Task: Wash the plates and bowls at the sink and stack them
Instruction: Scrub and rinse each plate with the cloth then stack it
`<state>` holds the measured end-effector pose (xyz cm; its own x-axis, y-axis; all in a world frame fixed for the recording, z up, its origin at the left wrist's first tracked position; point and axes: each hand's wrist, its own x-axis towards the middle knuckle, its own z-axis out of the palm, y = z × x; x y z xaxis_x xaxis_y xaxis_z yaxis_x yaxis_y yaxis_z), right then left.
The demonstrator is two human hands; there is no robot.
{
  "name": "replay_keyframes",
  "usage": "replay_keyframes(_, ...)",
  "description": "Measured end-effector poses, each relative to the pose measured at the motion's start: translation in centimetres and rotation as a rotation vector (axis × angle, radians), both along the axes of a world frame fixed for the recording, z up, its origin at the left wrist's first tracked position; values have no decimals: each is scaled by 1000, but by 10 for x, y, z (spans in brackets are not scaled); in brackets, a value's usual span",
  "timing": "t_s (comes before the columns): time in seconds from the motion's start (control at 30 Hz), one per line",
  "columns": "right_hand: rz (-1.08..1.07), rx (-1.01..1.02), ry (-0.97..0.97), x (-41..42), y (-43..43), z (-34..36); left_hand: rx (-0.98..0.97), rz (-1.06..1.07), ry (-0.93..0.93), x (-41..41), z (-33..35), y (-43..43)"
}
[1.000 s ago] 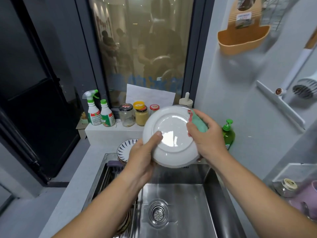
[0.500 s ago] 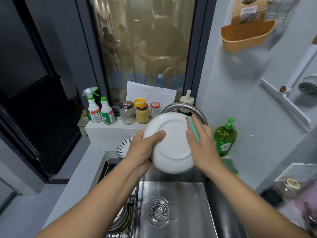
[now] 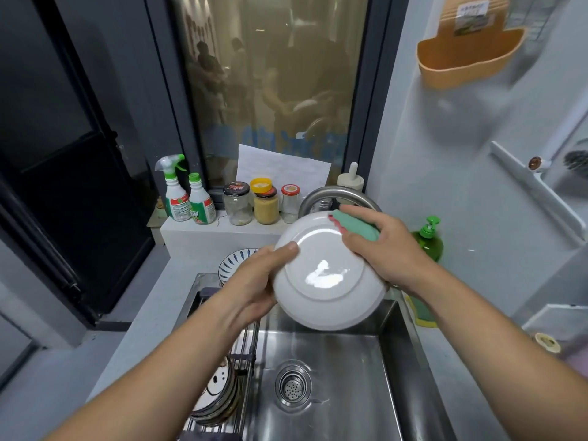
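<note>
Gripping the white plate (image 3: 324, 281) by its left rim with the left hand (image 3: 254, 281), thumb across the underside, fingers curled behind. Pinching a green sponge (image 3: 356, 226) over the upper right rim with the right hand (image 3: 381, 249). Worked that sponge up from the right edge toward the top in the last half second. Means rim scrubbing under way, probably, with rinsing and stacking to come. Held above the sink (image 3: 334, 361), just before the faucet (image 3: 337, 194). Showing underside and foot ring to the camera, eating face turned to the window, tilted steeply. Round, so no long axis.
</note>
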<state>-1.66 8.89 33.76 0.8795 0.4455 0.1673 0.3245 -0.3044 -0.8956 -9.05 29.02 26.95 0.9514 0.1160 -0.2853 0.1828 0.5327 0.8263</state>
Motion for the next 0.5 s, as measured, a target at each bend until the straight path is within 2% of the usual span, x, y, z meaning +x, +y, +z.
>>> replay_keyframes(0.1, 85, -59, -8, 2, 0, 3, 89, -95, -9, 3, 6, 4)
replay_keyframes(0.3, -207, -274, -240, -7, 18, -50, 68, 269, -35, 4, -4, -18)
replay_keyframes(0.37, -218, -233, -189, -25, 29, -70, 17, 396, -46, 4, -8, -22)
replay_keyframes(0.5, -164, 13, -30, -57, 54, -100, 28, 550, -89, 3, -8, -18)
